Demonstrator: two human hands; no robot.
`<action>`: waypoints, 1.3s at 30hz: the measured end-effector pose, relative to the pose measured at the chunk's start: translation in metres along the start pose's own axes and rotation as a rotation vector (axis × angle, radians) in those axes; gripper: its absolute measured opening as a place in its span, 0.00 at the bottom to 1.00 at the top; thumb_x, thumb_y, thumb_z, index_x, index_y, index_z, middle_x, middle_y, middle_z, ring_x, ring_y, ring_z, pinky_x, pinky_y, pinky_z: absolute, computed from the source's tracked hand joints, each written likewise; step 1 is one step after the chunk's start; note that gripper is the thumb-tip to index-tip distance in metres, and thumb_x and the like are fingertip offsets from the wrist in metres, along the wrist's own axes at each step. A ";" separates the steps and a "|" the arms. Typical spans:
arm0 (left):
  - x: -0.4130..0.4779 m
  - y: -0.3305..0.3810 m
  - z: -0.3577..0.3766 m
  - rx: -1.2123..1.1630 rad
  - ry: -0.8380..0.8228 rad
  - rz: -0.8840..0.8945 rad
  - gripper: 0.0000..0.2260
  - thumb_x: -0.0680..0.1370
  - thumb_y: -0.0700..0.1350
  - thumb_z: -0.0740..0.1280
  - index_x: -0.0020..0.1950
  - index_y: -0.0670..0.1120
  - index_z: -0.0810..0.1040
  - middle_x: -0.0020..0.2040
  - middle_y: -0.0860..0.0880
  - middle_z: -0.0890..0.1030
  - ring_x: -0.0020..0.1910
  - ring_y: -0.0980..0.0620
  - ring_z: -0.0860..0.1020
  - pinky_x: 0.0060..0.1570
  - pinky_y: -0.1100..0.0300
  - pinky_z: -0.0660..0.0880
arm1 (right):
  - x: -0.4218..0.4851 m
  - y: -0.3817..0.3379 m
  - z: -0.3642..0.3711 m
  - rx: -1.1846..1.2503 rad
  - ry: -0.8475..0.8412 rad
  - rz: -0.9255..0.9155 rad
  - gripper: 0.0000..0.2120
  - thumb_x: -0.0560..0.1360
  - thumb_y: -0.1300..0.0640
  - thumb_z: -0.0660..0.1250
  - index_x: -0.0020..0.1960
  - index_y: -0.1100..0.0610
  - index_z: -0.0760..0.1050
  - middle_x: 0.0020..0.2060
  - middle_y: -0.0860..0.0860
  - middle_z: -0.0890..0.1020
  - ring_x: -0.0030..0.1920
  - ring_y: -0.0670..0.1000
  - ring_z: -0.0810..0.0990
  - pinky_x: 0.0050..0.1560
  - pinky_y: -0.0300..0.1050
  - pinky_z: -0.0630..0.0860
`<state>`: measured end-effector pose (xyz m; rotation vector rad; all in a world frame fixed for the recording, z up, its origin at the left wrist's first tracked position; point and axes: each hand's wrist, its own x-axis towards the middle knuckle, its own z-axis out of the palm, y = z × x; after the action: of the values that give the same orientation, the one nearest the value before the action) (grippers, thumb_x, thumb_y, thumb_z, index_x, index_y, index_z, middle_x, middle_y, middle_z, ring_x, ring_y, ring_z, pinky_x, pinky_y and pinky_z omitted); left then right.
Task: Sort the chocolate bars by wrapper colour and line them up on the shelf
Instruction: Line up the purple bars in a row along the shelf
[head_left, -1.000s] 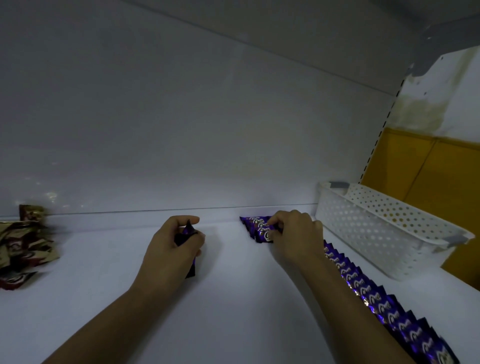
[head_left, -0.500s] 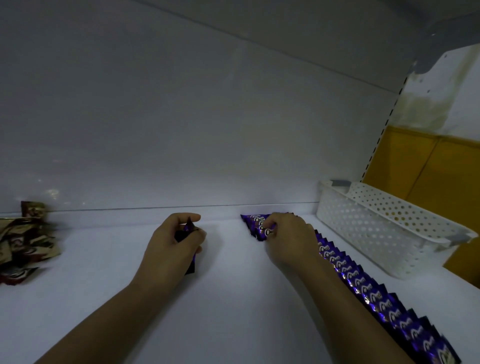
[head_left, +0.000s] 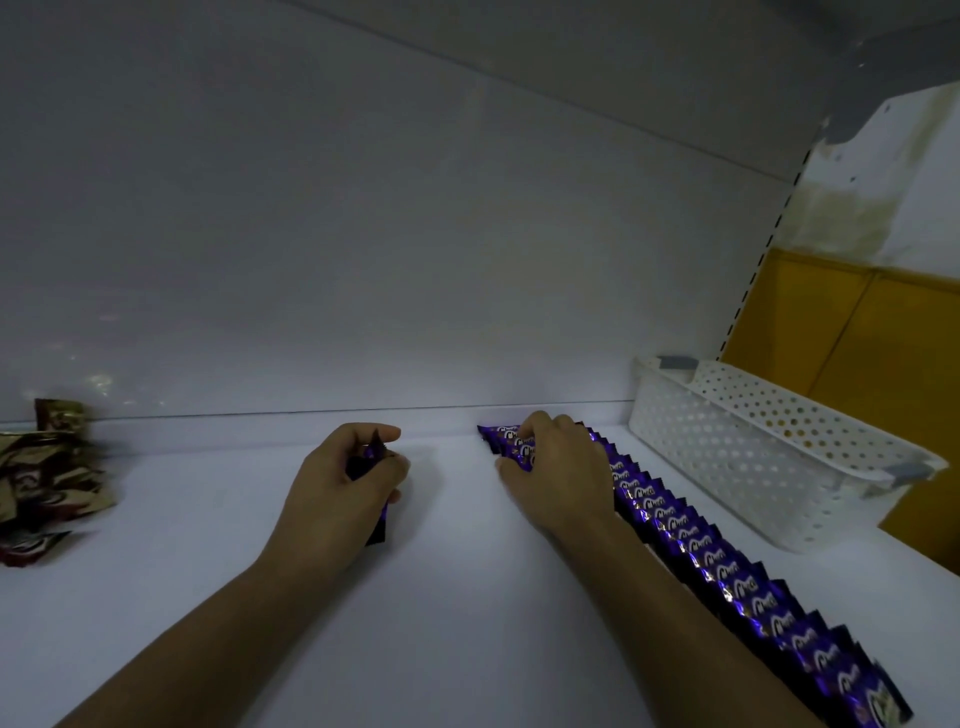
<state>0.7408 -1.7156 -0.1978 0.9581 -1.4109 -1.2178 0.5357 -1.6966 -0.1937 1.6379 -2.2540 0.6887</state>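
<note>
The left hand (head_left: 337, 493) is clenching a few purple bars (head_left: 375, 454) and resting on the white shelf (head_left: 467, 634). The right hand (head_left: 558, 467) is curling its fingers round the far end of the row of purple bars (head_left: 696, 545), near the back wall (head_left: 415, 260); its forearm is hiding part of that row. A white perforated basket (head_left: 769, 447) is sitting just right of the row. A heap of brown-and-gold bars (head_left: 47, 478) is lying well apart, far left.

Nothing properly readable tbh. Just white logo lettering on the purple bars (head_left: 675, 525) running toward lower right, too blurry to spell out. Brown wrappers (head_left: 47, 467) at left edge equally illegible.
</note>
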 end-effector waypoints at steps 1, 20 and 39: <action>0.000 0.000 0.000 -0.003 0.002 -0.001 0.07 0.78 0.43 0.67 0.53 0.54 0.77 0.48 0.50 0.79 0.32 0.61 0.79 0.30 0.72 0.70 | 0.000 0.000 0.000 0.012 0.001 0.006 0.18 0.72 0.43 0.66 0.56 0.53 0.72 0.51 0.51 0.77 0.53 0.53 0.74 0.55 0.47 0.68; -0.002 0.002 0.001 -0.012 -0.002 0.001 0.07 0.78 0.42 0.67 0.53 0.52 0.78 0.47 0.48 0.79 0.30 0.62 0.79 0.27 0.74 0.71 | 0.001 0.006 -0.004 -0.016 -0.063 0.048 0.21 0.72 0.40 0.65 0.61 0.47 0.77 0.59 0.51 0.78 0.61 0.54 0.71 0.62 0.48 0.67; -0.001 0.004 0.002 0.007 -0.001 0.010 0.07 0.78 0.42 0.67 0.52 0.53 0.77 0.46 0.50 0.78 0.33 0.59 0.79 0.29 0.74 0.71 | 0.000 0.000 -0.006 0.207 -0.077 0.090 0.26 0.71 0.45 0.70 0.66 0.52 0.69 0.58 0.52 0.75 0.59 0.53 0.73 0.56 0.45 0.69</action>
<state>0.7395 -1.7136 -0.1945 0.9544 -1.4203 -1.2073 0.5352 -1.6932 -0.1887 1.6890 -2.3923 0.9244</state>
